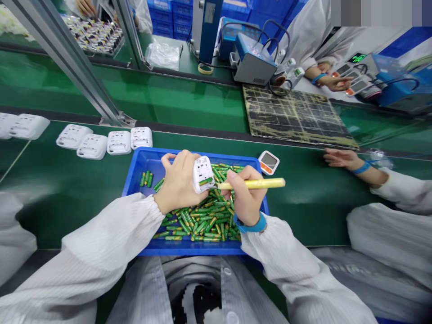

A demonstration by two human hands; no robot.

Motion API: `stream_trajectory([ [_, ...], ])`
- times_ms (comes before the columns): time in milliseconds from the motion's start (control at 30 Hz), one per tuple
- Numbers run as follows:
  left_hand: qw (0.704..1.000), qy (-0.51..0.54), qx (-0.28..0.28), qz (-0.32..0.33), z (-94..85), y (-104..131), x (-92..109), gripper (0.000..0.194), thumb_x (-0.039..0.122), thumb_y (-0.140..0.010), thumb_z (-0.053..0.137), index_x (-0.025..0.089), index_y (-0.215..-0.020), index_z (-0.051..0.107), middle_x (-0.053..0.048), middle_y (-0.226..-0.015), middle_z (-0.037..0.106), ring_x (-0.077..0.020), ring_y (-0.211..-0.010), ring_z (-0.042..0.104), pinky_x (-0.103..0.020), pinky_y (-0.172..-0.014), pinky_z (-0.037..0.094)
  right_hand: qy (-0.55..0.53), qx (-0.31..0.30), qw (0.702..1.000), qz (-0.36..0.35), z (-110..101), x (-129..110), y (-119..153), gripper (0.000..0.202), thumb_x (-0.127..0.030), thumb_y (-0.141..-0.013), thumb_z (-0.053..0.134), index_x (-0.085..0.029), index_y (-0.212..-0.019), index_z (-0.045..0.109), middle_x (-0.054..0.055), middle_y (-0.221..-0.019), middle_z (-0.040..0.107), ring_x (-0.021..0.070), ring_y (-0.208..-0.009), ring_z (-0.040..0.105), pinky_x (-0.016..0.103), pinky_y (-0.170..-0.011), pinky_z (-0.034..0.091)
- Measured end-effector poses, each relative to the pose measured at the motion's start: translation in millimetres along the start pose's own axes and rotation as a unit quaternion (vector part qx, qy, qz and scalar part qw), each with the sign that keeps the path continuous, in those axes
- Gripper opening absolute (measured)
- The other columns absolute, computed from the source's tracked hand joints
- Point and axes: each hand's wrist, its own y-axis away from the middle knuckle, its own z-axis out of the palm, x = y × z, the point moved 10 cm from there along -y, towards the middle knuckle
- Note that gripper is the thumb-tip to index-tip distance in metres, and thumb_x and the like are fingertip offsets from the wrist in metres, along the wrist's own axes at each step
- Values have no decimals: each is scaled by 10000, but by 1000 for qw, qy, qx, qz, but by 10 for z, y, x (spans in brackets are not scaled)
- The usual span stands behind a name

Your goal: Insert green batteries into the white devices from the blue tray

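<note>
My left hand [181, 180] grips a small white plastic device [202, 168], its back turned up. One green battery [205, 181] lies in the slot at its lower end. My right hand [248, 193], a blue band at the wrist, is closed round a yellow-handled tool [266, 183], held level. The thin tip of the tool points at the lower edge of the device; whether it touches I cannot tell. Both hands are over a blue tray [162, 247] holding many loose green batteries [202, 220].
Several white devices [119, 142] lie in a row at the left. Another device with a screen [269, 162] lies right of the tray. A co-worker's hand [342, 158] rests at the right. Beyond stand a metal post [77, 67], a dark scratched board [297, 114] and a boxy machine [253, 60].
</note>
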Motion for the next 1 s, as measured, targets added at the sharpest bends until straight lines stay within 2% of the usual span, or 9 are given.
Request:
stream_trajectory([
  [100,1000,-1,-12,3,20,-1,13,557,352,-628,661,177,-1119,465,-121,-1037,629,-332,-982,587,-478,-850,287,29,-3,999,-44,5,-51,55,325,-351,-842,703,-234,-608,509,-46,-508,606,110,-387,519,253,-401,394],
  [333,1000,-4,-13,16,27,-7,66,513,380,-655,649,171,-1088,469,-122,-1005,634,-317,-943,601,-479,-832,285,53,-44,996,-60,70,-25,78,279,-319,-875,682,-243,-640,552,-43,-547,628,123,-420,544,281,-448,421],
  [500,999,-15,-26,30,43,17,83,516,362,-648,645,168,-1097,479,-125,-1031,645,-319,-963,595,-498,-854,275,140,-87,979,-121,149,-125,139,260,-245,-893,644,-245,-647,562,-29,-570,615,132,-492,565,294,-525,438],
  [567,998,-24,-28,44,51,28,107,496,357,-658,633,166,-1092,489,-123,-1026,650,-316,-964,595,-505,-861,267,200,-104,958,-175,224,-242,198,303,-197,-888,623,-239,-608,515,-27,-553,588,124,-484,535,282,-508,410],
  [700,994,-60,-36,78,106,40,192,419,337,-699,593,152,-1068,520,-126,-1013,649,-302,-934,592,-513,-861,258,304,-118,893,-311,390,-502,365,391,-97,-853,577,-231,-550,370,-48,-473,472,99,-417,421,274,-461,325],
  [800,990,-87,-49,95,171,48,237,384,307,-714,575,148,-1061,532,-119,-1010,644,-284,-916,585,-512,-867,256,337,-88,846,-403,380,-643,463,383,-45,-830,562,-230,-580,339,-65,-459,419,90,-408,385,276,-451,284],
  [867,991,-92,-61,81,196,51,202,396,302,-685,590,153,-1047,535,-112,-1012,640,-285,-937,582,-508,-875,258,362,-70,819,-439,335,-664,471,363,-45,-827,561,-228,-597,348,-65,-471,416,89,-417,383,278,-452,269],
  [933,994,-86,-62,39,166,40,99,455,324,-637,622,154,-1049,532,-112,-1021,632,-293,-970,579,-495,-879,268,383,-41,825,-413,231,-610,363,349,-67,-838,557,-228,-601,356,-64,-480,406,90,-417,375,276,-446,261],
  [1000,996,-78,-41,-12,71,7,-39,532,373,-612,655,153,-1078,523,-115,-1045,625,-299,-1002,571,-478,-884,281,373,-3,859,-351,85,-530,225,356,-93,-859,550,-228,-594,354,-65,-480,389,89,-409,371,265,-438,270],
])
